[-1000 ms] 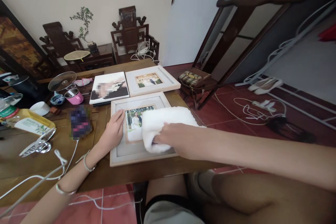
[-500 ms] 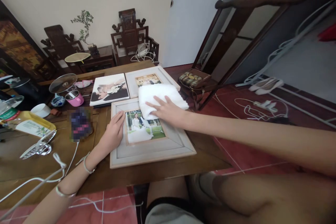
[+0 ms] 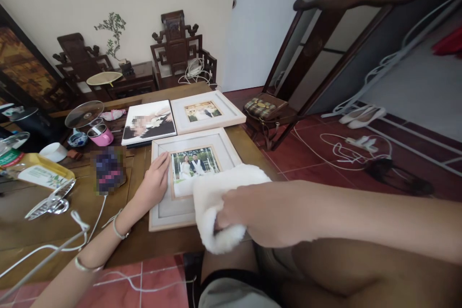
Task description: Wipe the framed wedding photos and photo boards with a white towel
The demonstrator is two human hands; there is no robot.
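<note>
The table (image 3: pixel 162 243) stretched from the left across to the middle. Beyond its right side stood a dark wooden chair (image 3: pixel 310 48), with a checked bag (image 3: pixel 265 106) on the seat.

Nearest the person on the table, close to its right end, lay a pale frame (image 3: pixel 180 206), face up, around a photo of a couple outdoors. A second frame (image 3: pixel 233 111) lay just behind it, and a print (image 3: pixel 162 122) lay left of that one.

A folded white cloth (image 3: pixel 216 192) covered the near frame's lower right part and reached past its near edge. At the left were a bottle (image 3: pixel 43 168) of yellow liquid and, behind it, a black kettle (image 3: pixel 34 125).

The right hand (image 3: pixel 249 211) held the cloth, its fingers curled into the fold. The left hand (image 3: pixel 157 178) lay loosely extended, fingers together, on the near frame's left edge; its thumb could not be made out. Well left of the frames were a pink mug (image 3: pixel 101 135) and a clear hair clip (image 3: pixel 52 201).
</note>
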